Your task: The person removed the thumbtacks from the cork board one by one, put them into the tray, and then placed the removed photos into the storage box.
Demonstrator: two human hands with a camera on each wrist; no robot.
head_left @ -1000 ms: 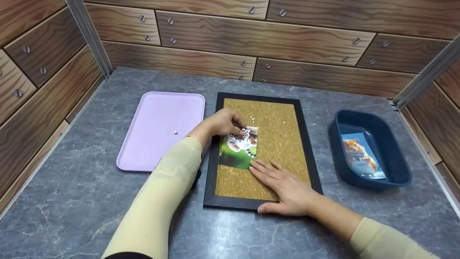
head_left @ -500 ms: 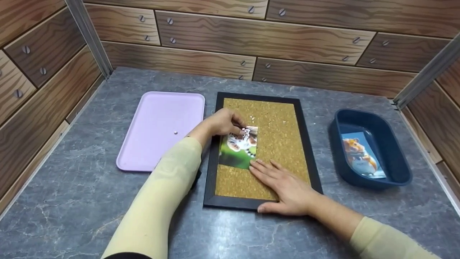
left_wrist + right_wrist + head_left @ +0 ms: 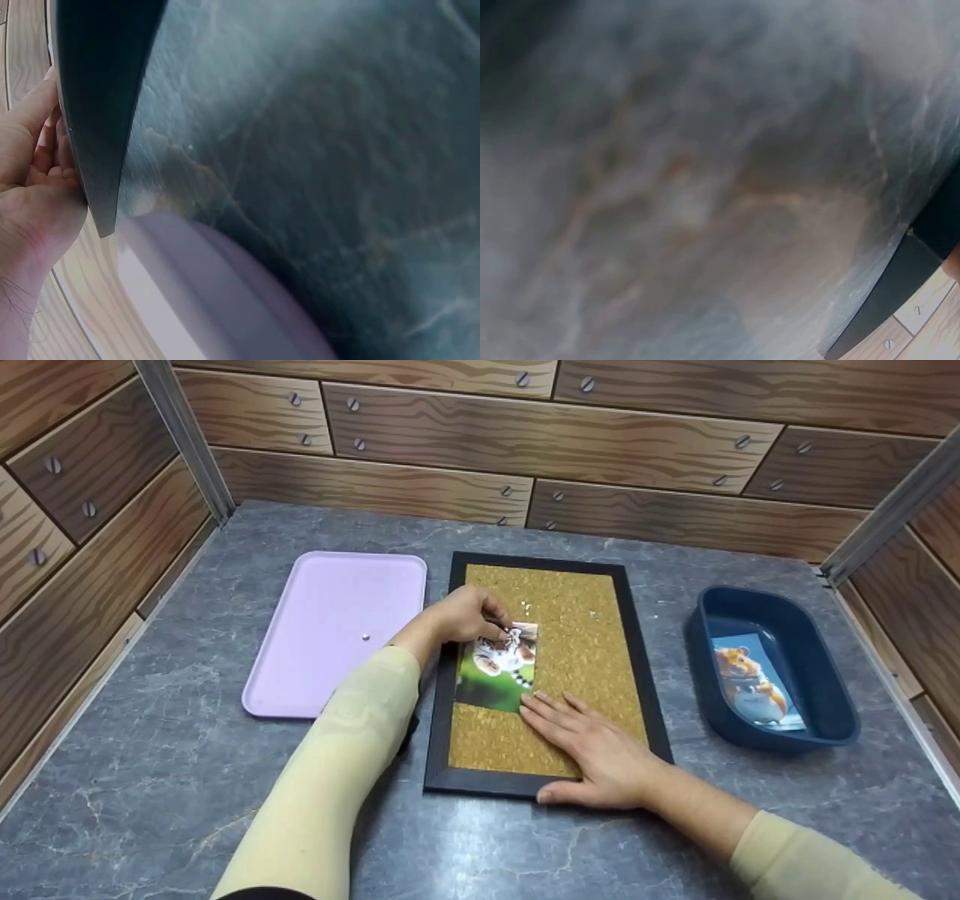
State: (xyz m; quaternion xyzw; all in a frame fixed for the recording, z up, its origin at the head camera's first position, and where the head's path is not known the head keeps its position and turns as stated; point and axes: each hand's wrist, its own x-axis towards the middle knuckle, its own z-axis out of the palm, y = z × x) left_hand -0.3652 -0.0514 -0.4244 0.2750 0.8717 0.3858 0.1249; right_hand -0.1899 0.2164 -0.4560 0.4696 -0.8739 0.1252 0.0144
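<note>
A photo (image 3: 495, 682) of a pale animal on green lies on the left part of a cork board (image 3: 585, 660) with a black frame. At its top edge, the curled fingers of my left hand (image 3: 469, 615) pinch something small, mostly hidden behind the fingertips; I cannot tell what it is. My right hand (image 3: 592, 750) lies flat across the board's lower right, fingertips at the photo's lower right corner and thumb on the frame. In the left wrist view the board's dark edge (image 3: 101, 112) covers part of the left hand.
A lilac tray (image 3: 330, 600) stands left of the board, with one small silvery round piece (image 3: 366, 637) on it. Small white bits (image 3: 526, 606) lie on the upper cork. On the right a dark blue bin (image 3: 817, 660) holds a hamster picture (image 3: 754, 682). Wood-patterned walls surround the table.
</note>
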